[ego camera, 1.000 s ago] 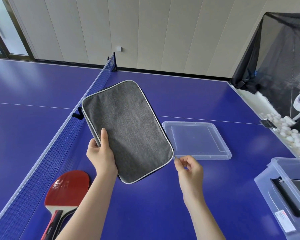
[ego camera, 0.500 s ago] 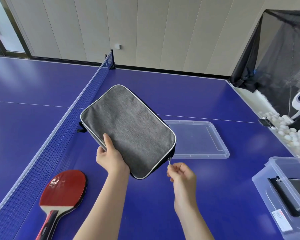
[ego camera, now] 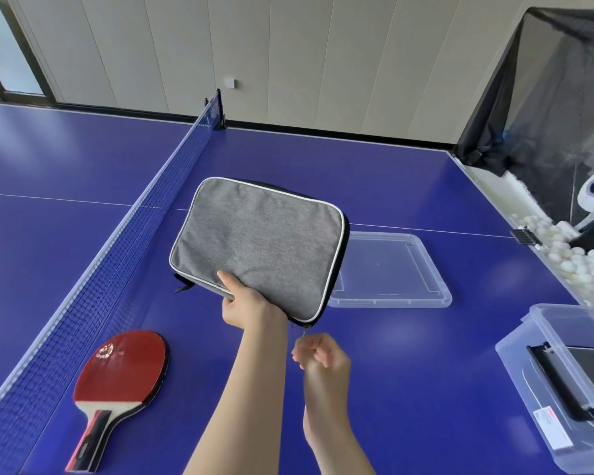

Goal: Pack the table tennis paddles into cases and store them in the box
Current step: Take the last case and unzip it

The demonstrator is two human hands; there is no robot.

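1 paddle: red-rubber table tennis paddle (ego camera: 124, 368) with a wood-and-black handle, flat on the blue table (ego camera: 391, 389), lower left, beside the blue net (ego camera: 117, 241).
Left hand (ego camera: 251, 306): grips the case's near edge, thumb on top, fingers hidden beneath.
Case: grey fabric rectangular zip case (ego camera: 261, 241) with white piping, held tilted above the table, centre frame.
Right hand (ego camera: 323, 354): pinches the small zipper pull (ego camera: 304, 332) hanging at the case's near corner.
Lid: clear plastic lid (ego camera: 391, 269) flat on the table, right of the case.
Box: clear plastic storage box (ego camera: 542, 389), lower right, something dark inside.
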